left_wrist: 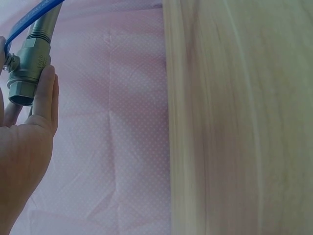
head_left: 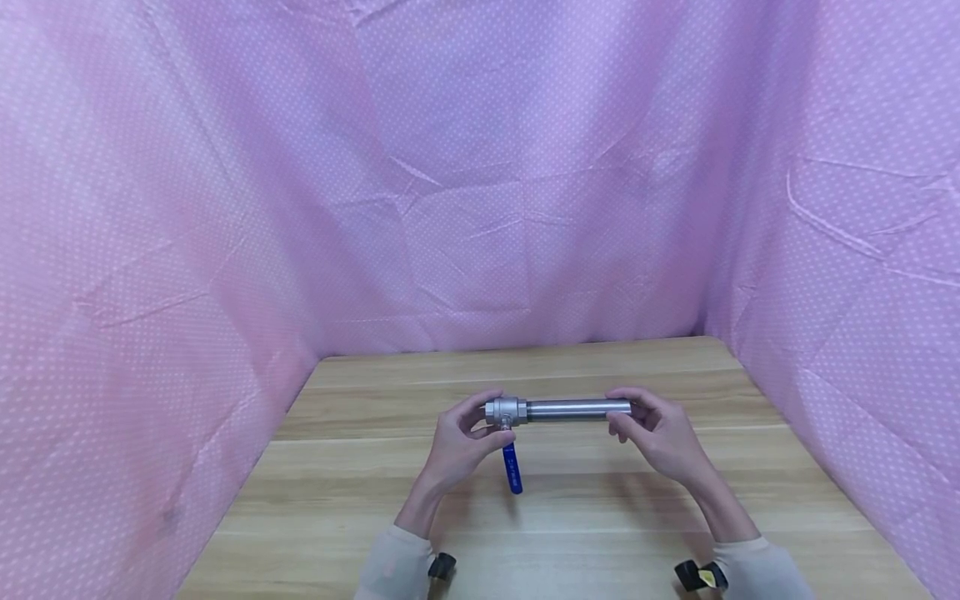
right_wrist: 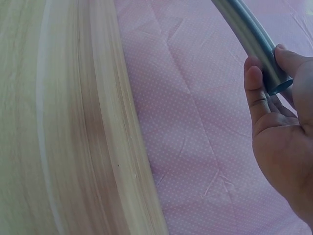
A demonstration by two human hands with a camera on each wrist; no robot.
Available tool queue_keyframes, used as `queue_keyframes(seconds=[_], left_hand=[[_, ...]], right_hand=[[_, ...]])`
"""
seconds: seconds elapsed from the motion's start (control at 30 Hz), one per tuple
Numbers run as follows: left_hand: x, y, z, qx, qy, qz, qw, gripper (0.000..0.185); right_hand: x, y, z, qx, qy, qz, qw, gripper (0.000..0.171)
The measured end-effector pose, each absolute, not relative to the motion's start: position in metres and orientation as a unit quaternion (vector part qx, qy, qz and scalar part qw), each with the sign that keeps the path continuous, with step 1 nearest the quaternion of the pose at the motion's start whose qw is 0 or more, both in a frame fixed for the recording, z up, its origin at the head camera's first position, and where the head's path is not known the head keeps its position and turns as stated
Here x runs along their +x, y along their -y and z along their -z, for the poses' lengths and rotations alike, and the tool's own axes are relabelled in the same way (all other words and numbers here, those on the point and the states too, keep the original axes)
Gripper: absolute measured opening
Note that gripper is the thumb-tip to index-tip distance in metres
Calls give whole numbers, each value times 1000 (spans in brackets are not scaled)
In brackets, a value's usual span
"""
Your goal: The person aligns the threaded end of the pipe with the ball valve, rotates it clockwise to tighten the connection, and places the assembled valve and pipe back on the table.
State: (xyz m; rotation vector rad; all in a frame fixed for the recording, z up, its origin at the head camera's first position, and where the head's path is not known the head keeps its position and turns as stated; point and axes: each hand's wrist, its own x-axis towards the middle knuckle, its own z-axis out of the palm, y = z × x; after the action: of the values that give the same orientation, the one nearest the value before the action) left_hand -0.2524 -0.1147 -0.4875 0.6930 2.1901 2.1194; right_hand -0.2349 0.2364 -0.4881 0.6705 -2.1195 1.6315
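Observation:
A metal ball valve (head_left: 506, 409) with a blue lever handle (head_left: 512, 468) is held above the table by my left hand (head_left: 459, 446), its thumb near the handle's base and its fingers around the body. From the valve's right side runs a straight steel pipe (head_left: 573, 408), lying level, its threaded end at the valve. My right hand (head_left: 663, 437) pinches the pipe's far end between thumb and fingers. In the left wrist view the valve body (left_wrist: 30, 63) shows an open hex end near the palm. The right wrist view shows the pipe's open end (right_wrist: 279, 88).
Beneath the hands is a wooden table (head_left: 360, 467). Pink dotted cloth (head_left: 480, 183) hangs behind it and on both sides. A dark strap piece sits at each wrist, the left one (head_left: 442, 567) and the right one (head_left: 700, 575).

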Motion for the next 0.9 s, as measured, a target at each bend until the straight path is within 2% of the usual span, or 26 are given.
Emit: queue_keyframes(seconds=[0.13, 0.37, 0.47, 0.9], left_hand=[[-252, 115, 488, 218, -700, -680, 7, 67], [-252, 114, 487, 213, -701, -681, 9, 66], [-252, 114, 487, 211, -701, -681, 10, 67], [-249, 111, 487, 211, -695, -688, 1, 68]], right_hand=[[-236, -236, 488, 236, 759, -579, 183, 26], [-235, -239, 488, 263, 728, -617, 143, 42], [-234, -239, 488, 268, 719, -627, 136, 43], [-233, -240, 487, 243, 753, -586, 174, 36]])
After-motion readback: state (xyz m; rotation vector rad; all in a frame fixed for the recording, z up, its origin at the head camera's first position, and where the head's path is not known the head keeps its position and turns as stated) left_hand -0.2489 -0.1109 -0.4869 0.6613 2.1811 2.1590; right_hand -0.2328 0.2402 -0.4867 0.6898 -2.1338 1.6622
